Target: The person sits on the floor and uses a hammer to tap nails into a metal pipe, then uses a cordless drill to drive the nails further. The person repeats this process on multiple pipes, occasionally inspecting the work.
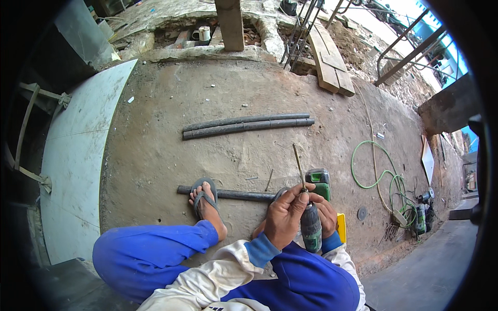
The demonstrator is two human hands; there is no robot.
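A cordless drill (311,230) in green and black is held upright before my knees, with a long thin drill bit (298,161) sticking up from its chuck. The fingers of my left hand (285,216) pinch the chuck at the base of the bit. From the other side my right hand (327,216) wraps round the drill's body; some of its fingers are hidden behind it. The drill's green battery base (318,182) points away from me. A black pipe (244,195) lies on the ground under my sandalled feet (205,199).
Two more black pipes (249,124) lie farther off. Thin metal pieces (269,180) rest near my feet. At right are a yellow object (341,228), a disc (362,213), a green cord (374,184) and a green power tool (421,218). A white panel (78,150) stands left, planks (328,57) far right.
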